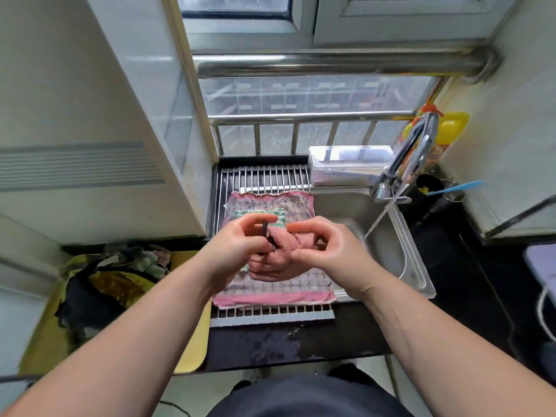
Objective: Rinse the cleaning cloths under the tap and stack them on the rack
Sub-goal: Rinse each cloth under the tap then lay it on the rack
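A wrung pink cloth (281, 254) is held between both hands over the metal rack (264, 176). My left hand (237, 248) grips its left end, where a dark loop shows. My right hand (328, 248) pinches its right end. Under them a pink patterned cloth (279, 288) lies spread flat on the rack, with a green-and-white cloth (278, 213) on top of it near the far side. The tap (406, 158) at the right runs a thin stream of water into the steel sink (400, 251).
A yellow tray (192, 350) at the left holds a heap of dark and yellowish cloths (102, 284). A clear plastic box (349, 165) sits behind the sink. Dark cups with a blue utensil (457, 188) and a yellow bottle (451, 127) stand at the right. The counter front is wet.
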